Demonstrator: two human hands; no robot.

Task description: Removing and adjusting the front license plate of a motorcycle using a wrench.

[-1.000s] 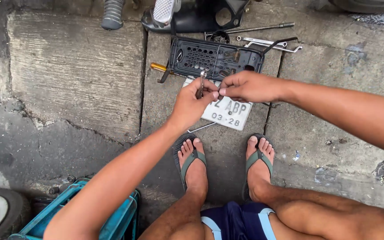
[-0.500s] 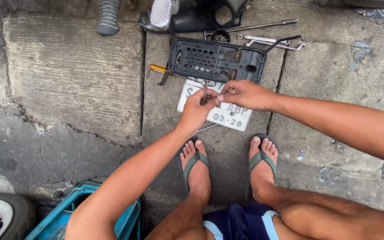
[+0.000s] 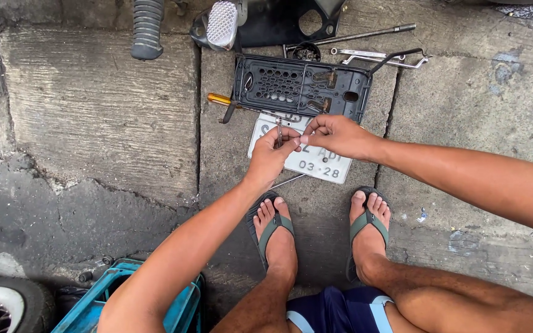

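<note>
Hands meet above a white number plate (image 3: 316, 161) lying on the concrete pavement (image 3: 94, 117). Left hand (image 3: 271, 155) pinches a thin metal pin (image 3: 279, 131); right hand (image 3: 335, 134), fingertips closed, touches it. Beyond lie a black plastic bracket (image 3: 300, 86), an orange-handled screwdriver (image 3: 220, 98) and wrenches (image 3: 377, 57); a blue crate (image 3: 97, 305) sits near the left.
</note>
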